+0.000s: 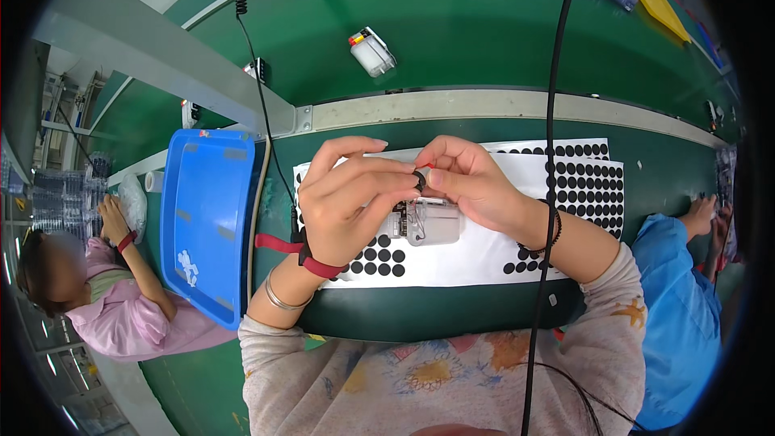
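- Head view, and I'm on the fingertips: the left hand [343,198] and the right hand [478,184] meet, thumbs and forefingers pinching a small black round piece [420,182] between them.
- Fingers mask most of that piece, so I can't make out its far side or which hand bears more of it.
- A sliver of something red [425,166] peeks out by the right fingertips; too small for me to name.
- Just below sits a clear plastic device [436,220], innards showing, its left part partly covered by the left hand.
- Under it, white sheets [476,262] of black dots, many rows blocked by hands and forearms.
- Red strap [324,269] around the left wrist; dark bracelet on the right.
- Black cable [554,97] slices down my whole view, across the sheets.
- Left of the sheets, a blue tray [206,218]; beyond, a co-worker in pink [133,327].
- Far right, someone in blue [678,315], head out of sight.
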`<action>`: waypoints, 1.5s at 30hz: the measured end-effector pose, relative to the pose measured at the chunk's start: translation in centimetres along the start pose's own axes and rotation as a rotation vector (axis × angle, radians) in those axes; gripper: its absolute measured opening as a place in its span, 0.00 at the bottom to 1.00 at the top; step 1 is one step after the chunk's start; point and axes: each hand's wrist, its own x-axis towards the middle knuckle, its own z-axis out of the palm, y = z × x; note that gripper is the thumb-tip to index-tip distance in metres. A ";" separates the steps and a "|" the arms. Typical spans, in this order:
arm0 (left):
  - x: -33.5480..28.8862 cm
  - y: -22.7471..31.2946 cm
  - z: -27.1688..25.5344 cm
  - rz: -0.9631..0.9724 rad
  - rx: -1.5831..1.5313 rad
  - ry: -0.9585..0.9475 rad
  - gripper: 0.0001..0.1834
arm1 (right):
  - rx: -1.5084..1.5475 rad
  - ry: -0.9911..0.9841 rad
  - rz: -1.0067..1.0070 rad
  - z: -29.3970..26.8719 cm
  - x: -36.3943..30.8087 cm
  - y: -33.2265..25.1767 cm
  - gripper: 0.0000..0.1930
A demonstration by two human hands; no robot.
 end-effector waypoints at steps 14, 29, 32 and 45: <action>0.2 -1.4 -0.2 -0.495 -0.764 -0.301 0.23 | -0.063 0.007 -0.125 1.2 -0.1 -0.2 0.08; 0.6 1.1 -1.1 -0.464 -0.771 -0.270 0.17 | -0.213 -0.166 -0.222 1.4 -1.4 -0.8 0.11; 0.3 0.7 -1.1 -0.511 -0.902 -0.324 0.18 | -0.320 -0.224 -0.236 1.6 -1.5 -1.3 0.11; -0.3 -2.2 1.7 -0.675 -0.708 -0.311 0.24 | 0.079 0.266 -0.241 -0.5 -0.2 -0.2 0.09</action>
